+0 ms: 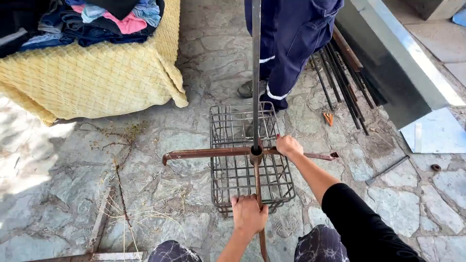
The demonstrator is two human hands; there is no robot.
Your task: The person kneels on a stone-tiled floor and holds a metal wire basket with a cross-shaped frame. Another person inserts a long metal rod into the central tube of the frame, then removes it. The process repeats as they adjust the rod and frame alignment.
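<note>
Hands both closed on rusty cross frame [213, 153]: left hand [248, 214] grips the near arm, right hand [288, 145] the right arm. Frame lies atop wire crate [233, 177] on stone floor [73, 170]; pole [256, 73] rises from hub. Another person's legs [286, 43] just behind crate.

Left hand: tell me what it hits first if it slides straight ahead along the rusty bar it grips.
The left hand, following the rusty bar, would probably meet the central hub, where the upright pole stands above the wire crate.
</note>
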